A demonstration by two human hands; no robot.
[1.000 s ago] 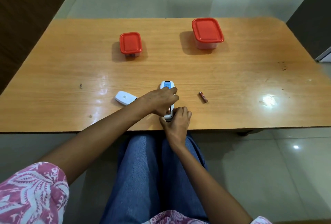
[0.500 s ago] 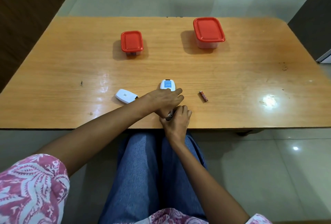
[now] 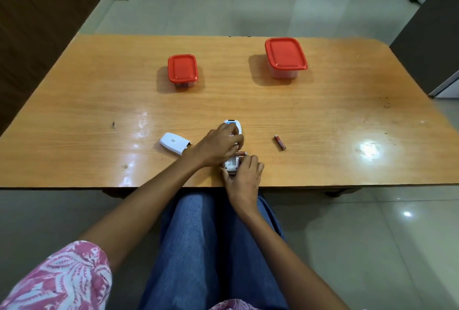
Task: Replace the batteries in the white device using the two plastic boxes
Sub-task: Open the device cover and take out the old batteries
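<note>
The white device lies lengthwise near the table's front edge, its battery bay open toward me. My left hand lies across its middle and pinches a red-brown battery just above the bay. My right hand grips the device's near end. A second red-brown battery lies loose on the table to the right. The white battery cover lies to the left. Two clear plastic boxes with red lids stand at the back: a small one on the left, a larger one on the right. Both are closed.
The wooden table ends just under my hands, with my blue-jeaned legs below it. A dark wood wall runs along the left, a grey cabinet stands at the right, and chair legs show on the tiled floor beyond.
My left hand has lifted a battery out of the device's bay, and it now shows between my fingers. The open white bay is uncovered. My right hand stays on the device's near end.
</note>
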